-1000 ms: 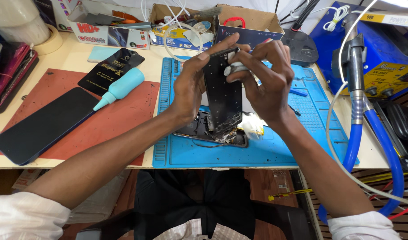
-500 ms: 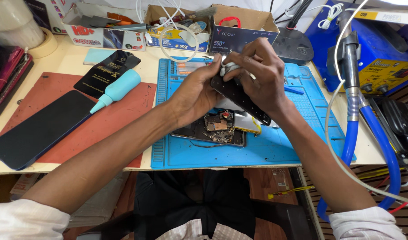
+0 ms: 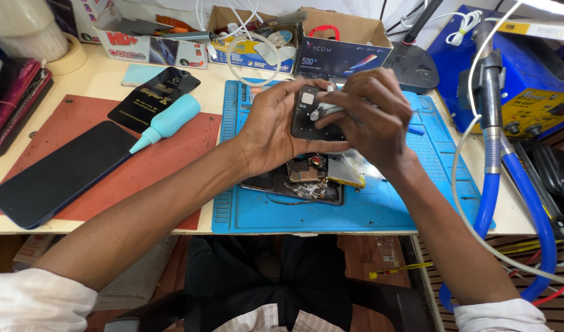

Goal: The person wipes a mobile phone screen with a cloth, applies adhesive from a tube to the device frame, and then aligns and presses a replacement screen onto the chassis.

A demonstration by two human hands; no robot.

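Note:
Both my hands hold a black phone back cover (image 3: 308,117) above the blue work mat (image 3: 380,209). My left hand (image 3: 271,132) grips its left side. My right hand (image 3: 371,120) grips its right side, and a thin silvery tool (image 3: 324,112) lies across the cover under the right fingers. Under my hands an opened phone body (image 3: 300,178) lies on the mat with its circuit board and a silvery-yellow battery (image 3: 345,171) exposed.
A dark phone (image 3: 61,172) lies on a red mat at the left beside a teal squeeze bottle (image 3: 168,122) and a black packet (image 3: 153,95). Cardboard boxes (image 3: 343,43) of parts line the back. A blue hose (image 3: 515,203) and a blue machine stand at the right.
The back cover has tipped from upright to nearly flat and has been lowered towards the mat. Both hands have kept hold of it and shifted slightly left.

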